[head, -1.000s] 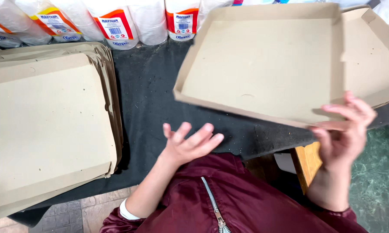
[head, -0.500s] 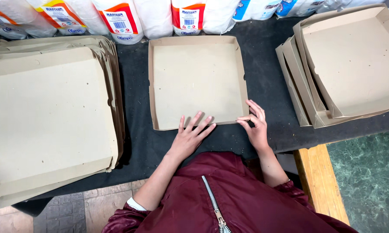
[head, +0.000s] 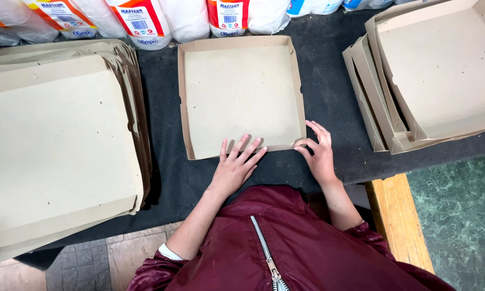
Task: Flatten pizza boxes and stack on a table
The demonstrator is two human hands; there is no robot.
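at nine o'clock a tall stack of flat cardboard box blanks (head: 59,145) lies on the dark cloth-covered table (head: 328,81), its near edge hanging over the table's front. along the far edge, from eleven to one o'clock, stand white plastic-wrapped packages (head: 183,19) with red and yellow labels.

in the middle, at twelve o'clock from the person, sits a shallow folded cardboard box tray (head: 241,94), open side up, its low walls raised on all four sides. the left hand (head: 236,167) lies at its near edge around six o'clock of the tray, fingers spread and flat, the fingertips resting over the front wall and onto the tray's floor; it grips nothing. the right hand (head: 320,153) is at the tray's near right corner, about five o'clock of it, fingers open and slightly curled, with the fingertips touching the corner wall and the rest of the hand on the cloth.

at two o'clock a nested stack of folded cardboard trays (head: 431,81) leans at a tilt, well apart from both hands. at four o'clock a wooden bench edge (head: 398,215) shows below the table, over a green marbled floor (head: 463,215). the person's maroon zip jacket (head: 285,242) fills six o'clock.
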